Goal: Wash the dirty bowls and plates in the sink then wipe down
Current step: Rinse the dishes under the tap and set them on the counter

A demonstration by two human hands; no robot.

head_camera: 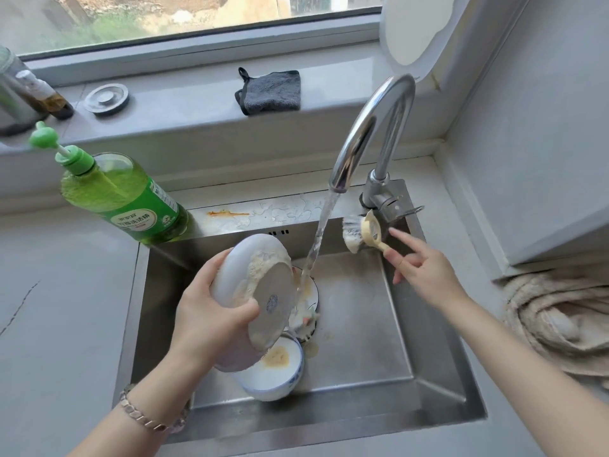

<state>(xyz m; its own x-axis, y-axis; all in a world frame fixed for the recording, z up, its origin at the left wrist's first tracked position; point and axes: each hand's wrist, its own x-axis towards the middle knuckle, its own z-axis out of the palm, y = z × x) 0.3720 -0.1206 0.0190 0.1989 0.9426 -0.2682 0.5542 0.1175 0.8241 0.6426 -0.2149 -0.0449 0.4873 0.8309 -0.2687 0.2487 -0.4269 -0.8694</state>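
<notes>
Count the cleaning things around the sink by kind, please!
Dish soap bottle: 1
Dish brush: 1
Cloths: 2, the grey cloth and the beige towel
Total: 4

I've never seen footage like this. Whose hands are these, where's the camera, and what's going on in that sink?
No machine: a person wears one camera on the head, looking down at both hands. The left hand grips a soapy white dish, tilted at water running from the faucet. The right hand reaches out, its fingers nearing the handle of a brush. A dirty bowl lies in the sink. A green soap bottle stands on the counter; a grey cloth lies on the sill.
</notes>
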